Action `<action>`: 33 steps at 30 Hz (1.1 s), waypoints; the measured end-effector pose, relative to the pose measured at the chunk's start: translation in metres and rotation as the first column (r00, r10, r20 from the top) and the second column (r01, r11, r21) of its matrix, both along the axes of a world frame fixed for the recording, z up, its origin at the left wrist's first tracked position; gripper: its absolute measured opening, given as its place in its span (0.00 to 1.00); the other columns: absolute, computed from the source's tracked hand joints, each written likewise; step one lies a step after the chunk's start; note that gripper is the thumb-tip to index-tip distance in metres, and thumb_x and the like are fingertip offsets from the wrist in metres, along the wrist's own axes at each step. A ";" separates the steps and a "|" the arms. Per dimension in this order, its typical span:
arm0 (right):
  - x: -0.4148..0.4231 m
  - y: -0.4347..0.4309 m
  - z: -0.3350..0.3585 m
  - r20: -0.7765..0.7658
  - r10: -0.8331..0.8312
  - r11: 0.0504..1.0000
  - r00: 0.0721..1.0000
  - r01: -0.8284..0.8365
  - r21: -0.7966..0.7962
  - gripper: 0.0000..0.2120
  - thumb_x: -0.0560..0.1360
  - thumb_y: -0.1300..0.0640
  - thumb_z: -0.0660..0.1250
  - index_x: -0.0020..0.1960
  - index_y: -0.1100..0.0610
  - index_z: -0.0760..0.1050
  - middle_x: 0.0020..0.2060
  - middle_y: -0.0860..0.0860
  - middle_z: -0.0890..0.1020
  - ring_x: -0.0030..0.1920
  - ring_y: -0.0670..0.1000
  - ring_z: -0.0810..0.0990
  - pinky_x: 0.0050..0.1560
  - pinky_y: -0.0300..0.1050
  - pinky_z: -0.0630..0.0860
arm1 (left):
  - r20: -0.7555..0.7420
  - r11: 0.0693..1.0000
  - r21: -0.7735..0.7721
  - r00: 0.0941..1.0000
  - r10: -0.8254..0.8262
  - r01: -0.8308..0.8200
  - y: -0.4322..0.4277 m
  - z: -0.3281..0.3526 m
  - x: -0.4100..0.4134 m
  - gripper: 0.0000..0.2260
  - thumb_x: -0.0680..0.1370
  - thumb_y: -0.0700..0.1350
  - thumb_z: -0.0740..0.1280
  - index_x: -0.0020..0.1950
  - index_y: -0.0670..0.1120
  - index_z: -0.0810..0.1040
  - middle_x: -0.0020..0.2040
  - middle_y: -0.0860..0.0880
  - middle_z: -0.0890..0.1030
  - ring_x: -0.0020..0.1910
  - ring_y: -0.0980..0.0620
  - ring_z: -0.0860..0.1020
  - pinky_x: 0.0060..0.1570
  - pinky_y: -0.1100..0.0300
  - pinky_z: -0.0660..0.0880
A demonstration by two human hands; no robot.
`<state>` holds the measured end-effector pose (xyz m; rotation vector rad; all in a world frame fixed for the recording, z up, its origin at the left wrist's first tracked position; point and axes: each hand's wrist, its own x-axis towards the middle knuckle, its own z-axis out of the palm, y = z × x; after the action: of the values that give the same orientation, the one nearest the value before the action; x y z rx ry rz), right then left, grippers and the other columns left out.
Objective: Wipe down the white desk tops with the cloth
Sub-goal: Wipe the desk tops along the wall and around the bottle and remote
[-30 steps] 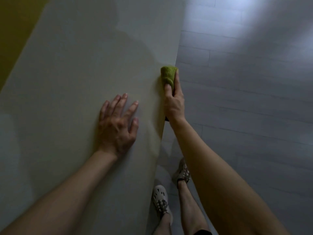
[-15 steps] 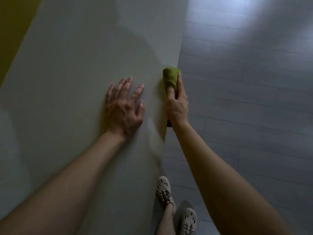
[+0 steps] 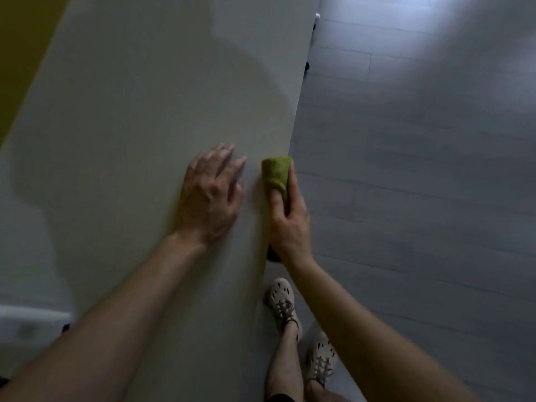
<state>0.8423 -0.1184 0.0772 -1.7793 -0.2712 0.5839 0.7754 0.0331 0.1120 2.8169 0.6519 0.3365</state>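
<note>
A long white desk top (image 3: 145, 117) runs away from me on the left. A green cloth (image 3: 276, 172) is wrapped over the desk's right edge. My right hand (image 3: 290, 224) grips the cloth there, thumb on top of the desk and fingers down the side. My left hand (image 3: 210, 195) rests flat on the desk top just left of the cloth, fingers spread and blurred by motion.
Grey plank floor (image 3: 420, 184) lies to the right of the desk. My two feet in pale shoes (image 3: 284, 303) stand by the desk's edge. A yellow wall (image 3: 20, 44) borders the far left. Another white surface (image 3: 26, 320) shows at the lower left.
I have stepped forward along the desk. Both hands have slid on along its right edge, the right one keeping the cloth on the edge, and the far corner has come into view.
</note>
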 end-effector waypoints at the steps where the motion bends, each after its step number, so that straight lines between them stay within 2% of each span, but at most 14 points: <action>1: 0.025 0.016 0.000 0.002 -0.026 1.000 1.000 0.026 -0.010 0.30 0.88 0.51 0.64 0.87 0.41 0.58 0.70 0.35 0.71 0.66 0.31 0.71 0.72 0.37 0.66 | -0.027 1.000 -0.008 1.000 -0.016 0.016 -0.012 0.003 -0.024 0.21 0.85 0.48 0.63 0.77 0.45 0.78 0.79 0.40 0.74 0.79 0.39 0.71 0.81 0.39 0.63; 4: 0.048 0.035 0.000 0.029 -0.069 0.997 0.997 0.070 -0.015 0.30 0.88 0.50 0.63 0.87 0.42 0.58 0.76 0.44 0.74 0.69 0.37 0.68 0.73 0.39 0.66 | -0.081 1.000 0.015 0.997 0.004 -0.003 -0.040 0.006 -0.098 0.21 0.86 0.48 0.62 0.78 0.45 0.77 0.80 0.40 0.72 0.80 0.39 0.70 0.81 0.38 0.62; 8: -0.050 -0.014 0.002 0.044 -0.073 0.997 0.996 0.073 0.007 0.31 0.88 0.57 0.64 0.87 0.41 0.59 0.74 0.36 0.69 0.68 0.28 0.70 0.68 0.25 0.63 | -0.098 0.996 0.047 0.992 0.078 -0.074 -0.068 0.003 -0.160 0.23 0.86 0.50 0.61 0.81 0.47 0.74 0.84 0.42 0.68 0.84 0.42 0.65 0.81 0.35 0.61; 11: -0.150 -0.080 0.013 0.013 0.037 0.999 0.999 -0.038 0.021 0.33 0.87 0.57 0.65 0.87 0.40 0.56 0.80 0.34 0.67 0.80 0.36 0.66 0.75 0.30 0.63 | -0.047 0.994 0.054 0.994 0.099 -0.096 -0.072 0.001 -0.164 0.23 0.84 0.49 0.63 0.80 0.48 0.75 0.84 0.42 0.68 0.84 0.42 0.66 0.80 0.34 0.62; 13: -0.172 -0.101 0.016 -0.013 0.072 0.997 0.997 -0.072 0.018 0.33 0.87 0.55 0.66 0.87 0.39 0.57 0.78 0.32 0.68 0.79 0.37 0.67 0.73 0.28 0.64 | -0.037 0.992 0.072 0.994 0.104 -0.101 -0.071 -0.001 -0.161 0.23 0.84 0.49 0.63 0.80 0.48 0.75 0.83 0.42 0.69 0.83 0.42 0.67 0.80 0.35 0.62; 14: -0.163 -0.097 0.016 -0.018 0.081 0.997 0.997 -0.080 0.010 0.32 0.87 0.53 0.66 0.87 0.39 0.58 0.76 0.32 0.70 0.77 0.36 0.69 0.71 0.28 0.65 | -0.033 0.992 0.081 0.994 0.103 -0.100 -0.071 -0.002 -0.161 0.24 0.84 0.49 0.63 0.80 0.48 0.75 0.83 0.42 0.69 0.83 0.42 0.67 0.80 0.35 0.62; 16: -0.129 -0.072 0.008 -0.017 0.044 0.999 0.999 -0.044 0.014 0.32 0.86 0.48 0.64 0.87 0.39 0.58 0.73 0.33 0.71 0.73 0.36 0.72 0.72 0.35 0.67 | -0.028 0.990 0.100 0.994 0.105 -0.102 -0.070 -0.005 -0.162 0.24 0.84 0.50 0.63 0.81 0.49 0.75 0.83 0.42 0.69 0.83 0.43 0.66 0.80 0.36 0.62; 19: -0.051 -0.016 -0.003 -0.022 -0.078 0.997 0.997 0.078 0.005 0.30 0.86 0.48 0.64 0.87 0.44 0.60 0.77 0.43 0.74 0.74 0.42 0.71 0.77 0.45 0.68 | -0.027 0.988 0.115 0.994 0.107 -0.104 -0.069 -0.007 -0.161 0.24 0.85 0.51 0.62 0.81 0.50 0.74 0.84 0.43 0.69 0.84 0.43 0.66 0.82 0.38 0.60; 21: -0.019 0.005 -0.003 -0.001 -0.123 0.992 0.992 0.123 0.008 0.30 0.87 0.51 0.64 0.87 0.45 0.61 0.80 0.48 0.73 0.74 0.43 0.71 0.76 0.41 0.66 | -0.018 0.987 0.121 0.994 0.112 -0.109 -0.069 -0.008 -0.161 0.24 0.85 0.52 0.61 0.81 0.51 0.74 0.83 0.43 0.69 0.84 0.43 0.66 0.82 0.39 0.60; 23: -0.021 0.003 -0.003 0.011 -0.120 0.992 0.993 0.119 0.040 0.29 0.87 0.53 0.65 0.86 0.45 0.62 0.78 0.45 0.74 0.70 0.36 0.71 0.75 0.36 0.66 | -0.006 0.985 0.127 0.993 0.117 -0.116 -0.068 -0.011 -0.161 0.24 0.85 0.52 0.62 0.81 0.51 0.74 0.83 0.43 0.69 0.83 0.43 0.66 0.82 0.39 0.60; 25: -0.063 -0.021 -0.004 0.011 -0.102 0.993 0.995 0.101 0.057 0.29 0.87 0.54 0.65 0.86 0.43 0.62 0.73 0.37 0.73 0.67 0.29 0.71 0.72 0.29 0.67 | 0.002 0.984 0.130 0.993 0.120 -0.119 -0.068 -0.013 -0.162 0.24 0.85 0.52 0.62 0.81 0.51 0.75 0.83 0.43 0.69 0.83 0.43 0.66 0.82 0.39 0.60; 27: -0.136 -0.063 -0.003 -0.020 -0.080 0.994 0.997 0.082 0.069 0.31 0.87 0.57 0.66 0.86 0.42 0.61 0.74 0.33 0.72 0.72 0.31 0.71 0.72 0.29 0.67 | 0.011 0.985 0.129 0.993 0.116 -0.116 -0.069 -0.013 -0.161 0.23 0.84 0.52 0.62 0.80 0.51 0.75 0.83 0.43 0.70 0.83 0.43 0.67 0.82 0.39 0.61; 30: -0.232 -0.123 0.011 -0.035 -0.014 0.994 0.999 0.018 0.106 0.33 0.85 0.62 0.68 0.85 0.43 0.63 0.78 0.33 0.72 0.79 0.40 0.70 0.78 0.37 0.67 | 0.015 0.984 0.133 0.993 0.114 -0.115 -0.069 -0.012 -0.161 0.23 0.85 0.52 0.61 0.80 0.51 0.75 0.83 0.43 0.69 0.83 0.43 0.67 0.82 0.39 0.60; 33: -0.227 -0.121 0.012 -0.075 -0.003 0.998 0.997 0.008 0.066 0.33 0.85 0.58 0.69 0.84 0.39 0.62 0.72 0.27 0.73 0.75 0.36 0.73 0.73 0.34 0.69 | -0.001 0.986 0.119 0.993 0.116 -0.115 -0.067 -0.014 -0.161 0.24 0.85 0.52 0.61 0.81 0.52 0.74 0.84 0.44 0.68 0.84 0.44 0.65 0.82 0.39 0.59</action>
<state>0.6157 -0.2393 0.0893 -1.6905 -0.2316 0.6293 0.6142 -0.0343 0.0982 2.8999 0.8252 0.3972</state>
